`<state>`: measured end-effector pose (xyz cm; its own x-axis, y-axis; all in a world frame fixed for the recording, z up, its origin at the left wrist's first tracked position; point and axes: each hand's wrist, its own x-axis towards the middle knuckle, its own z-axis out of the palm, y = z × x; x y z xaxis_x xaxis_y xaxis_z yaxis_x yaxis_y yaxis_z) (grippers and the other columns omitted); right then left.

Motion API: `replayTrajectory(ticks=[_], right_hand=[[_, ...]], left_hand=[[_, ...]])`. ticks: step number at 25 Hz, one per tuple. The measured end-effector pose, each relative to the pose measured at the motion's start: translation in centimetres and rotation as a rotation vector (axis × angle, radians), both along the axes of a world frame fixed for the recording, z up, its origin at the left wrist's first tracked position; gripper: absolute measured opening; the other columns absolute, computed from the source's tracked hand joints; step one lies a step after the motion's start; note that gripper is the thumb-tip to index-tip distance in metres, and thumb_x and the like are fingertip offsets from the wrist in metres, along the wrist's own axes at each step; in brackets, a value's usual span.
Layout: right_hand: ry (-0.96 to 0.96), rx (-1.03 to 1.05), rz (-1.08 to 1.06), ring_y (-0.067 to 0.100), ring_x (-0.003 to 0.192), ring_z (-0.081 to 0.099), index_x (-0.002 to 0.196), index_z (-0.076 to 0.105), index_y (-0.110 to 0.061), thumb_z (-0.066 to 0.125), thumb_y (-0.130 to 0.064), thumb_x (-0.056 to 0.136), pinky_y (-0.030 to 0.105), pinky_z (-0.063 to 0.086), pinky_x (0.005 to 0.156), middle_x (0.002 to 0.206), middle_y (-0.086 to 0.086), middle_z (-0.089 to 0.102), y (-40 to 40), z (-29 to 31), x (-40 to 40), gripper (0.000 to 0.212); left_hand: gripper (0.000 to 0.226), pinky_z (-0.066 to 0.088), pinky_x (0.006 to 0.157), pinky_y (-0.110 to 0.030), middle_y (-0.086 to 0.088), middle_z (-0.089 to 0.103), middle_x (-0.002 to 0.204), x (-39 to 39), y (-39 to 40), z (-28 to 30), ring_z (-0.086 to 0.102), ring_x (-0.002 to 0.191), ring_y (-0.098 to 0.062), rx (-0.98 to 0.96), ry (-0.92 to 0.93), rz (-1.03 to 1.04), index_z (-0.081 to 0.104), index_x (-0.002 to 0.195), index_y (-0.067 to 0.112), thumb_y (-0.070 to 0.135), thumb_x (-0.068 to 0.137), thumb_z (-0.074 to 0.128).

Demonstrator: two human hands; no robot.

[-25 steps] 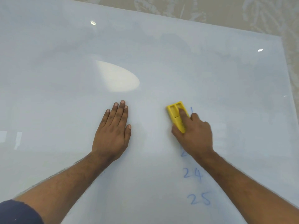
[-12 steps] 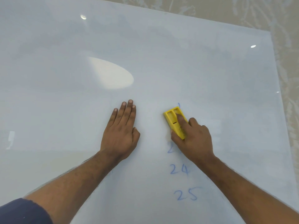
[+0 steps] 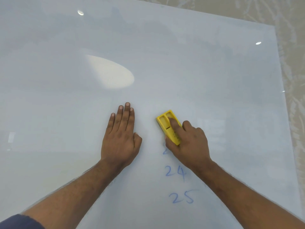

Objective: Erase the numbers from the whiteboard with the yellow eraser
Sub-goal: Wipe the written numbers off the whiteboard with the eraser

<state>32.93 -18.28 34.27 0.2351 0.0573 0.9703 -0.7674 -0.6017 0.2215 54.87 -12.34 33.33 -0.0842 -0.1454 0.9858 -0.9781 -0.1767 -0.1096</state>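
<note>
yellow eraser (image 3: 169, 127) | slid left off top stroke | blue stroke now gone

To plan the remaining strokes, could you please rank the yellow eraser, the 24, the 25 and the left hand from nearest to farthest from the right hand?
1. Yellow eraser, held by the right hand.
2. 24, just below.
3. Left hand and 25: too close to call.

The left hand (image 3: 121, 135) is lying flat, palm down, fingers together and pointing toward 12 o'clock, thumb tucked at the side. The right hand (image 3: 188, 142) is closing in a grip, its index finger stretching toward 11 o'clock. Both forearms are reaching forward, bare.
</note>
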Motion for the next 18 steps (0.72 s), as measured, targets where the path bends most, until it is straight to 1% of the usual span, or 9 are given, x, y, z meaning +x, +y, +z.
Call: replayTrajectory(ticks=[2,4,6,7,8,10,13,16,18], right_hand=[[0.003,-0.024,-0.053,0.032,0.055,0.051,0.128,0.057,-0.016,0.05,-0.049,0.082,0.035,0.037,0.055,0.077,0.009,0.051,-0.9,-0.3,-2.0,0.056],[-0.147,0.046,-0.045,0.033,0.055,0.05,0.13,0.056,-0.016,0.054,-0.047,0.082,0.035,0.037,0.057,0.077,0.009,0.049,-1.5,0.7,-3.2,0.057],[-0.306,0.144,0.005,0.033,0.056,0.047,0.132,0.054,-0.017,0.053,-0.048,0.083,0.036,0.038,0.059,0.079,0.008,0.046,-1.4,2.3,-2.9,0.058],[-0.338,0.156,0.018,0.033,0.057,0.048,0.132,0.053,-0.017,0.052,-0.048,0.083,0.037,0.039,0.06,0.08,0.009,0.047,-1.1,2.8,-2.2,0.058],[-0.327,0.138,0.022,0.034,0.058,0.05,0.132,0.054,-0.016,0.053,-0.048,0.083,0.038,0.04,0.061,0.082,0.011,0.05,-0.7,2.9,-1.2,0.058],[-0.205,0.059,0.015,0.035,0.06,0.054,0.13,0.056,-0.015,0.055,-0.046,0.082,0.039,0.041,0.06,0.083,0.014,0.053,0.1,1.8,0.8,0.057],[-0.017,-0.008,0.028,0.03,0.056,0.05,0.129,0.057,-0.017,0.057,-0.044,0.082,0.035,0.036,0.056,0.078,0.008,0.051,0.6,-2.1,2.2,0.055],[0.106,-0.052,-0.006,0.029,0.054,0.047,0.13,0.056,-0.021,0.054,-0.046,0.083,0.035,0.034,0.056,0.076,0.006,0.049,-0.1,-5.1,0.1,0.053],[0.109,-0.074,-0.056,0.031,0.055,0.05,0.129,0.057,-0.02,0.052,-0.047,0.083,0.036,0.037,0.056,0.075,0.008,0.051,-1.1,-5.2,-2.3,0.054]], left_hand=[[0.07,0.017,0.126,-0.048,-0.012,0.014,0.168,0.1,0.1,-0.7,0.012,0.156,-0.027,0.012,-0.021,0.005,0.018,0.158,0.003,0.023,0.092,0.032],[0.07,0.017,0.126,-0.048,-0.011,0.011,0.168,-0.1,0.1,-1.5,0.01,0.156,-0.026,0.031,-0.019,0.006,0.015,0.158,0.004,0.025,0.094,0.033],[0.069,0.016,0.127,-0.047,-0.01,0.01,0.169,-0.3,0.1,-2.1,0.008,0.157,-0.025,0.036,-0.007,0.013,0.015,0.158,0.004,0.027,0.096,0.034],[0.069,0.016,0.127,-0.047,-0.01,0.011,0.169,-0.3,0.0,-2.2,0.008,0.157,-0.025,0.034,-0.001,0.02,0.015,0.158,0.004,0.027,0.096,0.034],[0.068,0.016,0.126,-0.047,-0.01,0.012,0.168,-0.4,0.0,-2.3,0.009,0.156,-0.025,0.03,0.003,0.024,0.016,0.158,0.004,0.028,0.097,0.033],[0.067,0.016,0.126,-0.047,-0.011,0.014,0.168,-0.4,-0.1,-2.4,0.01,0.156,-0.026,0.022,0.004,0.028,0.018,0.158,0.004,0.029,0.097,0.033],[0.067,0.015,0.127,-0.047,-0.01,0.013,0.168,-0.3,-0.1,-2.8,0.01,0.156,-0.025,0.024,-0.003,0.024,0.017,0.158,0.005,0.032,0.099,0.033],[0.067,0.015,0.126,-0.046,-0.01,0.014,0.168,-0.1,0.0,-3.7,0.011,0.156,-0.025,0.023,-0.021,0.022,0.018,0.158,0.005,0.034,0.1,0.033],[0.067,0.014,0.127,-0.045,-0.009,0.012,0.169,0.1,0.1,-4.3,0.01,0.157,-0.024,0.032,-0.03,0.022,0.017,0.159,0.006,0.036,0.101,0.031]])
